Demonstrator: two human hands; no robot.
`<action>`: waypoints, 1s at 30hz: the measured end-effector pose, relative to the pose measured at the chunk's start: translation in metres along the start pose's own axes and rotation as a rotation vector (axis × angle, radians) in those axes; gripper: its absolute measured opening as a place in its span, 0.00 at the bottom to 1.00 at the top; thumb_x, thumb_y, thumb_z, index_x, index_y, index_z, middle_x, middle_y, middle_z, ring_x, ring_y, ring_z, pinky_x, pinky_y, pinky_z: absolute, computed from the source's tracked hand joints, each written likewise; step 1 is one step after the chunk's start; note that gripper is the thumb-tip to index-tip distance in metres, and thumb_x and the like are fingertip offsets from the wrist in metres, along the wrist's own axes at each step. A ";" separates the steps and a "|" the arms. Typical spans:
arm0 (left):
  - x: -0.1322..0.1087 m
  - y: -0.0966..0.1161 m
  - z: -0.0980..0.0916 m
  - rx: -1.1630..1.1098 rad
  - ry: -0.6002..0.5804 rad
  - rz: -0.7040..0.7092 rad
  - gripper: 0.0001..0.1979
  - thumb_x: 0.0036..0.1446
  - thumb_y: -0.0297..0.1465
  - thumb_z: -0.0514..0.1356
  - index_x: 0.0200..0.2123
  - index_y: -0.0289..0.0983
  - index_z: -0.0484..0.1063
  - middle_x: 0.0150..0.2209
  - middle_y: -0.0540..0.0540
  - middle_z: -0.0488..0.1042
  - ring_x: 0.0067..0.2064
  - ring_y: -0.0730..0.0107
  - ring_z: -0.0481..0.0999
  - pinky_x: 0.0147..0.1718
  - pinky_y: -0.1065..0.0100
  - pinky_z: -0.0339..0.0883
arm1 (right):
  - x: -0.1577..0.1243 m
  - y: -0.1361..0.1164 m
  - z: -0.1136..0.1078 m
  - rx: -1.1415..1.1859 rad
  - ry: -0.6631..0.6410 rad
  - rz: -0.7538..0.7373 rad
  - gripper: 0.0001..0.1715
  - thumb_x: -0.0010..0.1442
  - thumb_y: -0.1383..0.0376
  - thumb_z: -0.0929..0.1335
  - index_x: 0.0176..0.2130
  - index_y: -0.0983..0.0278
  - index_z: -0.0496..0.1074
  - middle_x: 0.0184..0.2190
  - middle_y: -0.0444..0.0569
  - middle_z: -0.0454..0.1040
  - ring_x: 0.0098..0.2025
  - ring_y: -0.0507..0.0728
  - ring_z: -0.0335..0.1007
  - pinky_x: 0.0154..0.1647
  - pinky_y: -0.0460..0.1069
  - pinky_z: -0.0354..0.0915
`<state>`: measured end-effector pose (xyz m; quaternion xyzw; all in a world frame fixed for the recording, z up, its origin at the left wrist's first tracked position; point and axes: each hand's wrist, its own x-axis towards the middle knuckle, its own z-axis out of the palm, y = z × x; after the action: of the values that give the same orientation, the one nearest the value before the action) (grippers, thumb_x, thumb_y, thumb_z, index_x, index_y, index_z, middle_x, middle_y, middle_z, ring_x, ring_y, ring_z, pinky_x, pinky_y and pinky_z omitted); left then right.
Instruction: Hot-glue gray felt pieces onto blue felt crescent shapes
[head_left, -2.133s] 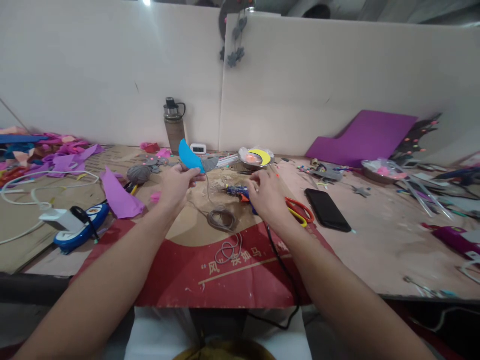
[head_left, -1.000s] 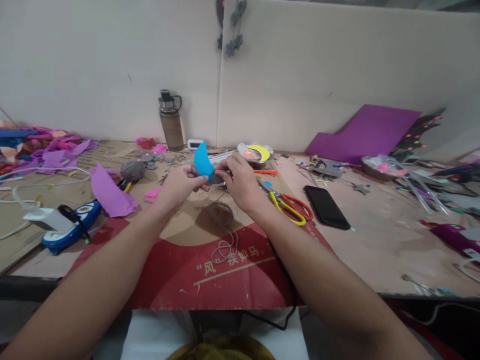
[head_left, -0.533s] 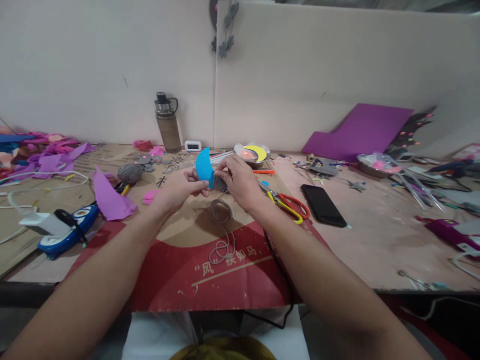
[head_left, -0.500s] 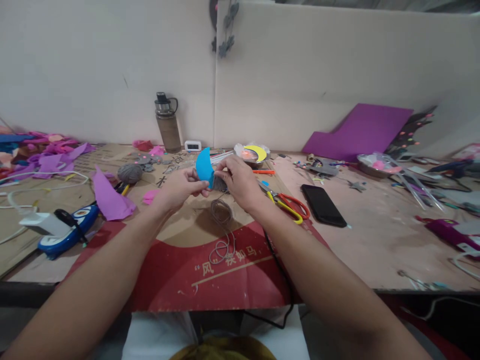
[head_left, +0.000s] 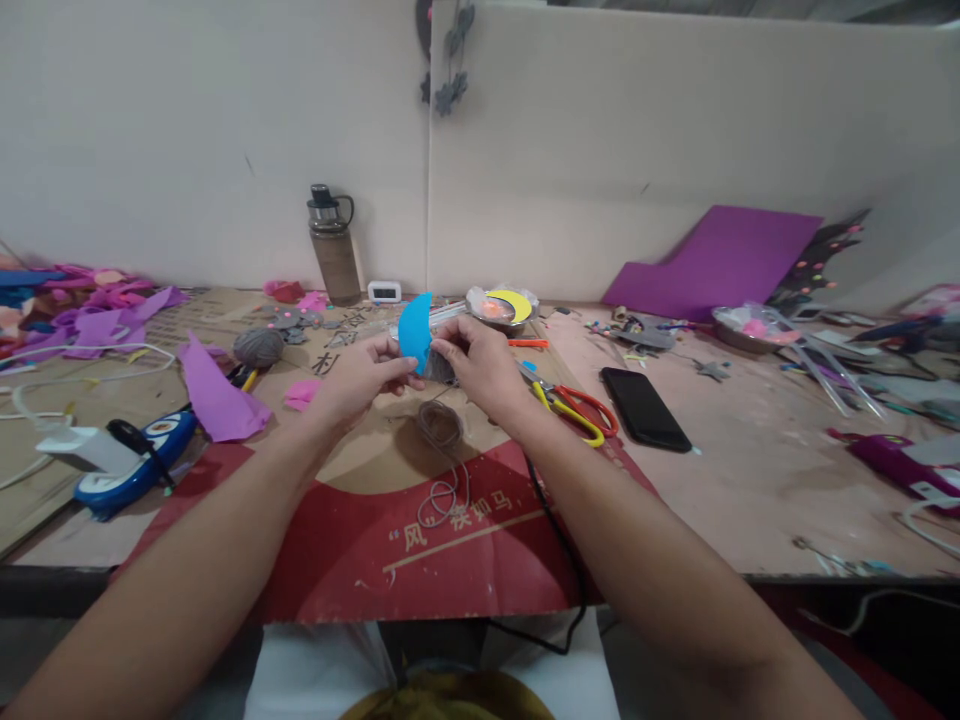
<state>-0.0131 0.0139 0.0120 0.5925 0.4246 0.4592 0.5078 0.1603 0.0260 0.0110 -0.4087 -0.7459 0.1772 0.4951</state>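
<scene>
Above the cardboard, my left hand [head_left: 369, 372] pinches a blue curved cutout [head_left: 415, 328], like a half-moon of felt or stiff paper, by its lower edge. My right hand [head_left: 480, 365] is closed at the cutout's right edge, thumb against the fingers. Whether it grips the cutout itself or a thin thread there is too small to tell. Just below the hands lies a loose coil of grey cord [head_left: 440, 425], trailing onto the red part of the cardboard [head_left: 330, 560]. Scissors [head_left: 574, 410] with red and yellow handles rest by my right wrist.
A black phone [head_left: 645, 408] lies right of the scissors. At the back stand a water bottle [head_left: 334, 255] and a bowl [head_left: 517, 325] with a yellow crescent on it. Left are a grey yarn ball [head_left: 259, 347], purple scraps [head_left: 221, 395] and a blue power strip [head_left: 139, 470].
The blue cutout has turned, its upper tip now leaning further right and its face showing broader. Both hands stay in nearly the same place.
</scene>
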 end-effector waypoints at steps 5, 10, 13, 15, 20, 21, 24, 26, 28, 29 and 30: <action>0.000 -0.001 0.002 -0.021 -0.017 0.018 0.13 0.45 0.36 0.68 0.30 0.35 0.71 0.25 0.47 0.75 0.26 0.72 0.74 0.24 0.72 0.62 | 0.000 -0.001 0.000 0.013 0.012 0.013 0.05 0.57 0.66 0.66 0.30 0.64 0.67 0.27 0.44 0.71 0.30 0.51 0.64 0.34 0.48 0.59; 0.001 -0.002 0.001 0.034 -0.004 0.082 0.12 0.42 0.33 0.69 0.30 0.35 0.72 0.24 0.49 0.76 0.26 0.74 0.73 0.24 0.72 0.62 | 0.000 -0.003 -0.001 0.039 0.004 0.029 0.05 0.57 0.65 0.66 0.29 0.64 0.67 0.27 0.44 0.71 0.30 0.50 0.63 0.34 0.48 0.59; 0.001 -0.001 0.001 0.028 0.014 0.091 0.12 0.42 0.33 0.69 0.29 0.35 0.72 0.24 0.49 0.75 0.26 0.74 0.73 0.25 0.71 0.63 | 0.004 0.002 -0.003 0.109 -0.036 0.041 0.07 0.57 0.64 0.66 0.29 0.64 0.68 0.26 0.43 0.70 0.29 0.50 0.62 0.33 0.47 0.59; 0.001 0.000 0.000 0.025 0.015 0.089 0.12 0.42 0.33 0.69 0.29 0.35 0.71 0.24 0.49 0.75 0.26 0.74 0.73 0.25 0.71 0.63 | 0.007 0.007 -0.005 0.165 -0.072 0.054 0.08 0.57 0.62 0.66 0.29 0.64 0.69 0.26 0.43 0.70 0.29 0.50 0.62 0.32 0.47 0.59; 0.002 0.000 -0.001 -0.010 -0.025 0.079 0.13 0.41 0.33 0.69 0.29 0.36 0.71 0.24 0.49 0.75 0.26 0.73 0.73 0.26 0.71 0.63 | 0.009 0.012 -0.007 0.209 -0.079 0.055 0.09 0.56 0.61 0.67 0.29 0.64 0.70 0.26 0.42 0.71 0.28 0.50 0.62 0.32 0.47 0.59; 0.002 0.000 -0.001 -0.011 -0.030 0.075 0.13 0.41 0.33 0.69 0.29 0.36 0.71 0.24 0.49 0.75 0.26 0.73 0.73 0.26 0.71 0.63 | 0.009 0.011 -0.008 0.205 -0.075 0.044 0.09 0.57 0.61 0.66 0.28 0.64 0.70 0.26 0.43 0.71 0.28 0.50 0.62 0.32 0.47 0.59; 0.002 0.001 -0.001 -0.003 -0.034 0.065 0.13 0.41 0.33 0.69 0.29 0.36 0.71 0.25 0.49 0.74 0.26 0.73 0.74 0.26 0.70 0.63 | 0.007 0.006 -0.009 0.182 -0.061 0.020 0.09 0.57 0.62 0.66 0.27 0.64 0.69 0.26 0.43 0.72 0.29 0.50 0.63 0.34 0.48 0.60; 0.001 0.001 -0.001 -0.001 -0.034 0.067 0.13 0.42 0.33 0.69 0.29 0.36 0.71 0.25 0.49 0.75 0.27 0.73 0.73 0.26 0.70 0.63 | 0.006 0.004 -0.009 0.166 -0.048 0.022 0.09 0.57 0.63 0.65 0.27 0.64 0.69 0.26 0.43 0.71 0.29 0.50 0.63 0.34 0.48 0.60; 0.001 0.002 -0.001 -0.006 -0.041 0.078 0.12 0.42 0.33 0.69 0.29 0.36 0.71 0.25 0.49 0.74 0.26 0.74 0.73 0.27 0.70 0.63 | 0.005 0.003 -0.009 0.158 -0.046 0.030 0.09 0.57 0.63 0.65 0.27 0.64 0.69 0.26 0.43 0.71 0.29 0.50 0.63 0.34 0.48 0.60; 0.000 0.002 -0.001 -0.012 -0.046 0.087 0.12 0.42 0.32 0.69 0.29 0.36 0.71 0.25 0.49 0.74 0.26 0.74 0.73 0.27 0.70 0.63 | 0.005 0.004 -0.008 0.162 -0.047 0.037 0.09 0.57 0.63 0.65 0.27 0.64 0.68 0.26 0.43 0.71 0.29 0.50 0.63 0.34 0.48 0.60; 0.000 0.002 0.000 -0.018 -0.049 0.095 0.12 0.42 0.32 0.69 0.29 0.36 0.71 0.25 0.50 0.74 0.26 0.74 0.73 0.27 0.70 0.63 | 0.005 0.004 -0.008 0.171 -0.049 0.045 0.09 0.57 0.63 0.65 0.27 0.64 0.68 0.25 0.43 0.71 0.29 0.50 0.63 0.33 0.48 0.60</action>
<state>-0.0133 0.0141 0.0140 0.6183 0.3792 0.4721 0.5009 0.1679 0.0315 0.0146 -0.3772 -0.7306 0.2610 0.5058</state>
